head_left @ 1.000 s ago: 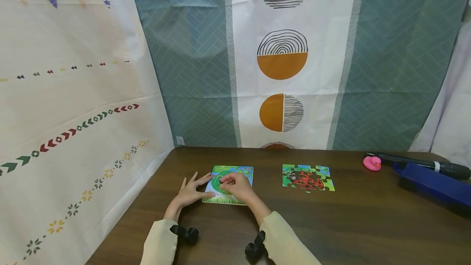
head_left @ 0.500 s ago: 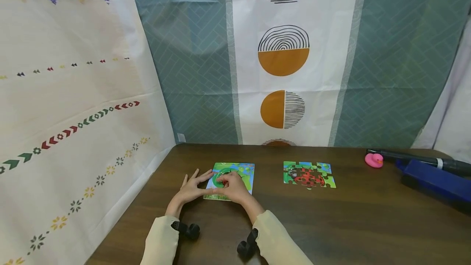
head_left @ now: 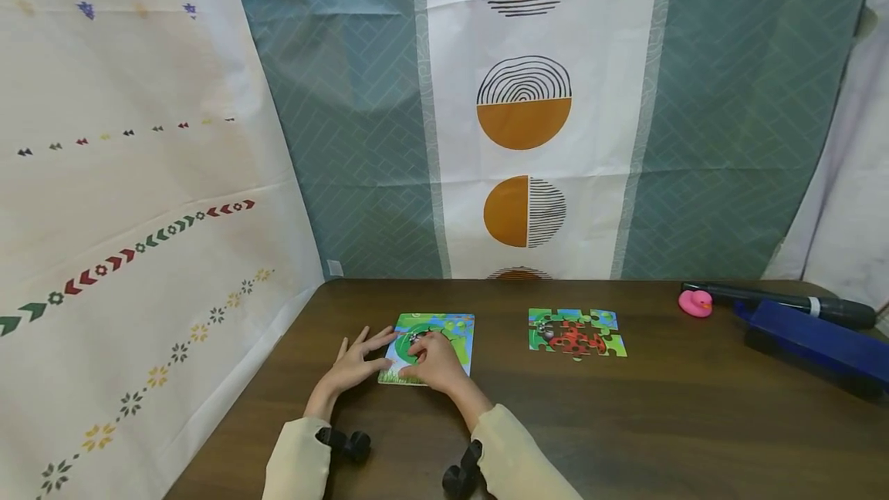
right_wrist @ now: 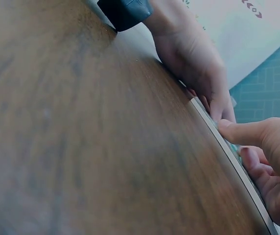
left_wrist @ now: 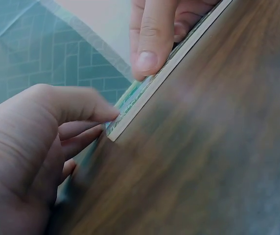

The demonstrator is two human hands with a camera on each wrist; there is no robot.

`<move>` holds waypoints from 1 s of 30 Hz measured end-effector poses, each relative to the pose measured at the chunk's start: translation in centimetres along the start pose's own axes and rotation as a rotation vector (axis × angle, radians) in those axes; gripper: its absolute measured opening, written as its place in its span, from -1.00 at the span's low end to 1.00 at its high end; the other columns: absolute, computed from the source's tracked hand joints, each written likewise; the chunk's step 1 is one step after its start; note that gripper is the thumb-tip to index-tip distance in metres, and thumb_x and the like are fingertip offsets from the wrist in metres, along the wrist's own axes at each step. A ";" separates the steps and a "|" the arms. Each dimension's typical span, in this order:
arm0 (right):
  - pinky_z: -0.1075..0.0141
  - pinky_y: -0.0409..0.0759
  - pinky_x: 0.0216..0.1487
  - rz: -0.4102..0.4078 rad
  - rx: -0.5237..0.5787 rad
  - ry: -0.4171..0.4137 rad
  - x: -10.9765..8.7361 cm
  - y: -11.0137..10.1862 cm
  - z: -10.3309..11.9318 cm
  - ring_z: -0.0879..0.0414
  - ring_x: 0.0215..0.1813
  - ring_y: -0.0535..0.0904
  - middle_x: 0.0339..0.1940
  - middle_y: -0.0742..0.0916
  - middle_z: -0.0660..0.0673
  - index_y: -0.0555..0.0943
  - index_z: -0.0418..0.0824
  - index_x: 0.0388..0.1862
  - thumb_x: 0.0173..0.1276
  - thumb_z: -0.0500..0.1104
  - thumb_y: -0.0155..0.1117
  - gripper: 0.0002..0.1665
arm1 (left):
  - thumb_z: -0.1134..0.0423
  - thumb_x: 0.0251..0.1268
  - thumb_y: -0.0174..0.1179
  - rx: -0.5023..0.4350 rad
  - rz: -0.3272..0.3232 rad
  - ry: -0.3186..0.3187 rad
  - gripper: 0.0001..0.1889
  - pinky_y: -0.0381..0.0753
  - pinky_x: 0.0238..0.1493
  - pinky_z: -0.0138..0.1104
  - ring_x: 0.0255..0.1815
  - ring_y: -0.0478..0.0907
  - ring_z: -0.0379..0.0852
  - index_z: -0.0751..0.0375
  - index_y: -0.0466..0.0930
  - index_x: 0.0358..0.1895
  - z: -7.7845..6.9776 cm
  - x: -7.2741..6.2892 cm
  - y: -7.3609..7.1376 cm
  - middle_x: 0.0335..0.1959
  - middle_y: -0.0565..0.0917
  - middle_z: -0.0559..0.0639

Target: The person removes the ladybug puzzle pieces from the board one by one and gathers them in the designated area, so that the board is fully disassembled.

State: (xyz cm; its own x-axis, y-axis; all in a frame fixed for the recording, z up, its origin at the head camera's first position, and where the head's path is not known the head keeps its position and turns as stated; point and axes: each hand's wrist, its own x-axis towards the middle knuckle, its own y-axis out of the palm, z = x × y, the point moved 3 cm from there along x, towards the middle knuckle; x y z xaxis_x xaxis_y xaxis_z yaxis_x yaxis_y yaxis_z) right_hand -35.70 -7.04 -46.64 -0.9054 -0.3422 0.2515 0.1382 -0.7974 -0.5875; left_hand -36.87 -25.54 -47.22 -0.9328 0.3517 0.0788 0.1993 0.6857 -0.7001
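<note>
Head view shows a flat, square-looking puzzle board point(head_left: 461, 330) lying on the brown wooden table point(head_left: 590, 423), left of the loose puzzle pieces point(head_left: 573, 339) and well apart from them. Its print is bright: blue along the right margin, a green leaf shape toward the left, lighter green in the middle with thin dark strokes, and grass along the near edge. Both wrist views show the board's side as a pale, thin band.

The left hand point(head_left: 350, 369) sits at the board's left side, its fingers straight and spread apart, the thumb touching near the close left corner. The right hand point(head_left: 439, 365) is over the board, fingers bent and thumb reaching down to the near part; whether those fingers pinch a piece cannot be told, since the hand covers the spot.

As for containers, whether the board has a recess, and what sits under the right hand, is hidden. The loose pieces lie directly on the table, close together, forming a red ladybird with black spots and a dark head amid green and blue, with gaps between some of them. Farther right are a pink toy duck point(head_left: 695, 303), a black rod point(head_left: 843, 312) and a long blue object point(head_left: 816, 339).
</note>
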 end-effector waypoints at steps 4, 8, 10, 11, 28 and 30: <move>0.32 0.61 -0.23 -0.004 -0.004 0.000 0.0 -0.1 0.0 0.15 -0.34 0.50 -0.22 0.67 -0.19 0.72 -0.37 -0.12 0.04 -0.12 0.59 -0.53 | 0.27 0.31 0.11 -0.035 0.008 -0.030 -0.44 -0.65 0.43 0.33 0.60 -0.32 0.38 0.16 0.38 0.41 -0.2 0.0 -0.1 0.55 0.16 0.18; 0.31 0.60 -0.25 0.011 0.005 0.015 0.1 -0.1 -0.1 0.16 -0.35 0.48 -0.22 0.68 -0.18 0.73 -0.35 -0.11 0.04 -0.12 0.59 -0.54 | 0.30 0.32 0.10 -0.056 0.018 -0.053 -0.44 -0.68 0.44 0.29 0.61 -0.34 0.35 0.15 0.38 0.41 -0.3 0.1 -0.2 0.56 0.15 0.16; 0.33 0.59 -0.27 0.022 0.012 0.019 0.2 -0.1 -0.1 0.20 -0.39 0.47 -0.24 0.68 -0.18 0.73 -0.35 -0.10 0.05 -0.13 0.58 -0.54 | 0.31 0.32 0.10 -0.060 0.019 -0.052 -0.45 -0.67 0.44 0.30 0.61 -0.34 0.35 0.16 0.38 0.41 -0.4 0.1 -0.3 0.56 0.15 0.16; 0.33 0.60 -0.27 0.026 0.012 0.020 0.2 -0.1 0.0 0.21 -0.41 0.47 -0.25 0.69 -0.17 0.73 -0.35 -0.10 0.06 -0.13 0.57 -0.55 | 0.31 0.32 0.10 -0.061 0.019 -0.049 -0.45 -0.67 0.43 0.30 0.61 -0.34 0.36 0.17 0.38 0.41 -0.5 0.1 -0.3 0.56 0.15 0.17; 0.37 0.49 -0.26 0.023 0.123 0.063 -0.1 0.1 -0.1 0.22 -0.33 0.45 -0.25 0.64 -0.05 0.61 -0.20 -0.09 0.18 -0.20 0.47 -0.68 | 0.27 0.31 0.14 -0.038 0.001 -0.024 -0.45 -0.62 0.44 0.33 0.60 -0.31 0.38 0.18 0.40 0.40 -0.4 -0.1 -0.3 0.55 0.17 0.18; 0.37 0.50 -0.26 0.004 0.160 0.053 -0.2 0.2 -0.2 0.22 -0.33 0.46 -0.27 0.65 -0.07 0.62 -0.21 -0.12 0.22 -0.22 0.42 -0.74 | 0.27 0.31 0.12 -0.036 0.004 -0.020 -0.44 -0.62 0.43 0.33 0.60 -0.32 0.38 0.17 0.40 0.40 -0.3 -0.1 -0.3 0.55 0.16 0.18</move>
State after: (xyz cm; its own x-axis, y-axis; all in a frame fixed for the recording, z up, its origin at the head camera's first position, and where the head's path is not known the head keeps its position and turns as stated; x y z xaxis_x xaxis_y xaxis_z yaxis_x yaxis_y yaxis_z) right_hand -35.59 -7.03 -46.91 -0.9240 -0.3219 0.2062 0.1999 -0.8666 -0.4572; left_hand -36.74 -25.58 -46.86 -0.9379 0.3413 0.0615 0.2130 0.7068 -0.6746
